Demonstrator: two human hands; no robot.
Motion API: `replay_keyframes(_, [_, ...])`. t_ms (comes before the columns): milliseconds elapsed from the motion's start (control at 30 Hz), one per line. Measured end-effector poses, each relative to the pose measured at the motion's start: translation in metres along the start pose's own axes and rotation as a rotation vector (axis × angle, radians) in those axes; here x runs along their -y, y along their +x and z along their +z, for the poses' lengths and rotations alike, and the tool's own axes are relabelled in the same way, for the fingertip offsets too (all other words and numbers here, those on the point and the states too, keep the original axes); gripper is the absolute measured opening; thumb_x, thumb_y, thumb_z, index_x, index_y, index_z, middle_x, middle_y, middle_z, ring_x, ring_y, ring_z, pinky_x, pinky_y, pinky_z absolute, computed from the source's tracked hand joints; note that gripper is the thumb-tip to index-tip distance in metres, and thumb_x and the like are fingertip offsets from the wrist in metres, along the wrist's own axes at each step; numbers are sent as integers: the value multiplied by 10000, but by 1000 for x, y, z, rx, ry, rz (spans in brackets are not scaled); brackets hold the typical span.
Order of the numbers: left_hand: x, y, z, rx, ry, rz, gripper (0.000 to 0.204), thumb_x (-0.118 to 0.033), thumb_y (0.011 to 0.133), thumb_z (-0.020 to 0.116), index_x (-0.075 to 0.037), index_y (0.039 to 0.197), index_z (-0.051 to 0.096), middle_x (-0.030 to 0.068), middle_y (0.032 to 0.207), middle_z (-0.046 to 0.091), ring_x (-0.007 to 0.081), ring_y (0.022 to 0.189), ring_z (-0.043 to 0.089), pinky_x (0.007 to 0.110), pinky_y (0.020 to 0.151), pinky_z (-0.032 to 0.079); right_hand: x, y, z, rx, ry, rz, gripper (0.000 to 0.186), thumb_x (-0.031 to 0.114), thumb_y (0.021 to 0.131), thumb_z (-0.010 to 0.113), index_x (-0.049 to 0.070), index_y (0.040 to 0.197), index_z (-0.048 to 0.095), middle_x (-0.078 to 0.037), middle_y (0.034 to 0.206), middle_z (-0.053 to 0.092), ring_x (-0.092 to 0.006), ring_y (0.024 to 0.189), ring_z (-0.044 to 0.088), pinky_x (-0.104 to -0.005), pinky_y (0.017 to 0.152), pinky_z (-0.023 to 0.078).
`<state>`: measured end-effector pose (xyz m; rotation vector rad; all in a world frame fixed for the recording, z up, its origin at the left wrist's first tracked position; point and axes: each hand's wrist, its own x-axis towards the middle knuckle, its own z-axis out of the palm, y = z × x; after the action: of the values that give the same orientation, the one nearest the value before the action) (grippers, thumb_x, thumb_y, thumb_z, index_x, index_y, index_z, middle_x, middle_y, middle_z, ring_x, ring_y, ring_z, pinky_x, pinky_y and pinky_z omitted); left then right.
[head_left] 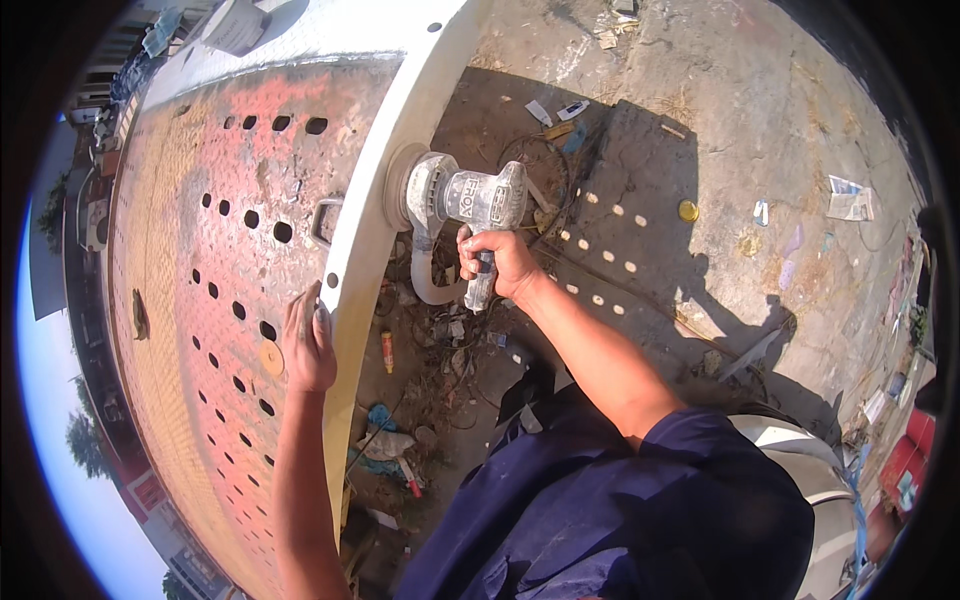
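Head view: my right grip [507, 264] is clenching a grey disc-headed power tool [478, 197], facing the long white beam [388, 128] leftward; my left grip [309, 348] is lying uncurled.

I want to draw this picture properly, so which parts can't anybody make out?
All in the head view:
The working face of the power tool: hidden, turned against the white edge of the panel.
The right hand's palm: hidden, wrapped around the handle.
The left hand's palm: hidden by the hand's own back.
The red object, right: cut off by the picture's dark rim.
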<state>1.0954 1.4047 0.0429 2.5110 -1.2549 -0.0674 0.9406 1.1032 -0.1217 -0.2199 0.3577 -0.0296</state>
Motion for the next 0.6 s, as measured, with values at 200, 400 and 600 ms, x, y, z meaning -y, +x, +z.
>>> replay_keyframes(200, [0, -1, 1, -8, -13, -3, 421, -196, 1140, 443, 52, 1432, 621, 256, 1381, 680, 450, 1239, 640, 501, 1094, 498, -14, -6, -4, -24, -44, 23, 190, 116, 855, 697, 35, 1025, 668, -25, 757, 605, -132, 590, 562, -366, 643, 495])
replay_keyframes(400, [-1, 0, 0, -7, -22, -13, 422, -205, 1141, 452, 49, 1432, 620, 255, 1386, 680, 447, 1247, 643, 499, 1102, 498, -8, 1, -4, -21, -24, -16, 174, 106, 863, 688, 27, 1015, 662, -31, 757, 605, -140, 590, 577, -370, 632, 509])
replay_keyframes(600, [-4, 0, -2, -1, -24, -39, 418, -208, 1139, 461, 44, 1431, 621, 257, 1395, 680, 451, 1259, 643, 501, 1106, 500, -18, -7, -5, -41, -38, 30, 152, 94, 871, 697, 21, 1002, 671, -45, 763, 616, -143, 590, 600, -372, 613, 531])
